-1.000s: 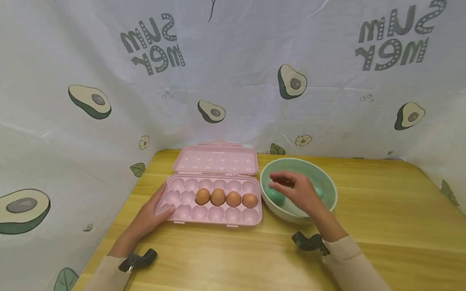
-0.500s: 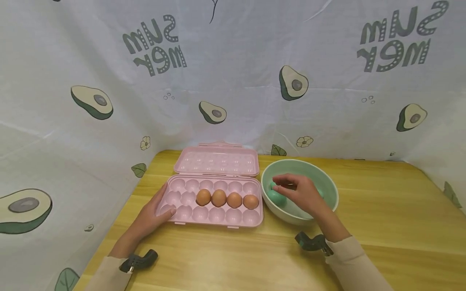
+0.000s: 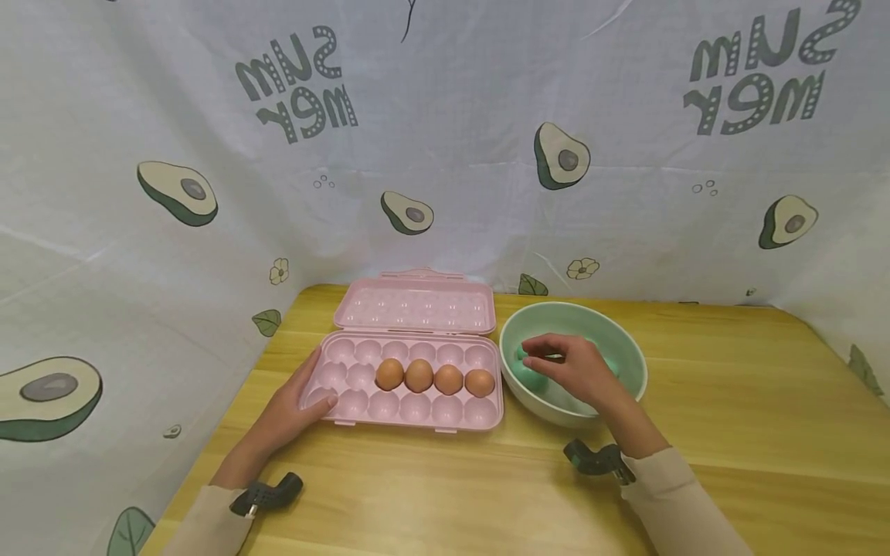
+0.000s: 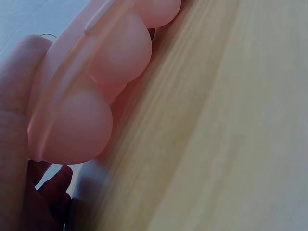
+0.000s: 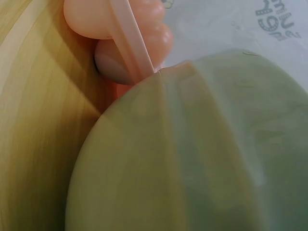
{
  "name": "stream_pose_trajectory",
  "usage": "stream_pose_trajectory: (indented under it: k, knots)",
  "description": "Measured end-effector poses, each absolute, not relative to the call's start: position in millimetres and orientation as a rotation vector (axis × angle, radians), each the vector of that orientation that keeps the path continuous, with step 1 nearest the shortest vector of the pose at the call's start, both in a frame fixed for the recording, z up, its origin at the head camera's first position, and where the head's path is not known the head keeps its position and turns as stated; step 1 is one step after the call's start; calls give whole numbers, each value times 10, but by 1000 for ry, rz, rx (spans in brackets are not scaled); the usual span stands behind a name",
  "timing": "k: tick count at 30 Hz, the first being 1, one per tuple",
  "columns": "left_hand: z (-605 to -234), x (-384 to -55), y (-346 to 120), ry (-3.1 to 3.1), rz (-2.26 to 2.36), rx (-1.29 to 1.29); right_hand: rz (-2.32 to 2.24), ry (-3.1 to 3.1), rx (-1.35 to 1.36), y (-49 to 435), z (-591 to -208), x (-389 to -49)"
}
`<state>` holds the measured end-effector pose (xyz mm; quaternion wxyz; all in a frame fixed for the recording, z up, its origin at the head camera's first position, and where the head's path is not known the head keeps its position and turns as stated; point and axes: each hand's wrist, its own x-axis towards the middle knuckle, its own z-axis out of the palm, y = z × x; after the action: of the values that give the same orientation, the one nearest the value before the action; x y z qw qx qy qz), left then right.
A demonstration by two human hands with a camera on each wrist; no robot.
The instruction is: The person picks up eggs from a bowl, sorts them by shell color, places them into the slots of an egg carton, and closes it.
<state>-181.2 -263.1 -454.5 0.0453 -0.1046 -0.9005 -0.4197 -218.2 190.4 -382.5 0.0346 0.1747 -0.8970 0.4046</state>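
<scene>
Barely anything has changed over the past second. The right grip (image 3: 575,369) has sunk slightly lower over the green bowl (image 3: 556,316), its thumb and fingertips close together beside the rounded green shapes (image 3: 532,381) inside. I cannot tell from here whether it pinches one of those shapes or only hovers over it. The left grip (image 3: 287,409) stays put, holding the near left corner of the pink egg carton (image 3: 410,424); the left wrist view shows the thumb along the carton's rim and other fingers below it.

The four brown eggs (image 3: 419,376) sit just as they did, side by side in the middle row toward the right, so the count in the carton is unaltered and the activity is centred on the bowl. The bowl stands just beside the carton's right edge; the carton's lid (image 3: 417,305) lies folded back behind the cups.

Underneath is a yellowish wooden desk (image 3: 431,486) with a long grain. A pale cloth (image 3: 473,100) hangs behind it and down the left side, printed with avocado halves, leaves, small flowers and mirrored "summer" lettering. Beige sleeves (image 3: 684,502) reach in from the near side, and a dark band (image 3: 601,459) with a stubby arm sits at each wrist.
</scene>
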Motion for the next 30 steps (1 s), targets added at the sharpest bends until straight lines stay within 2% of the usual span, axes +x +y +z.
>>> stream_pose_trajectory:
  k: [17,30]
  knots:
    - [-4548,-1805,-2633,-2762,-1272,-305,1163,-2899,533,1921,-3831,-2182]
    - [-4535,-1818,-2632,-2758,-1288,-309,1100,-2923,670,1935,-3841,-2193]
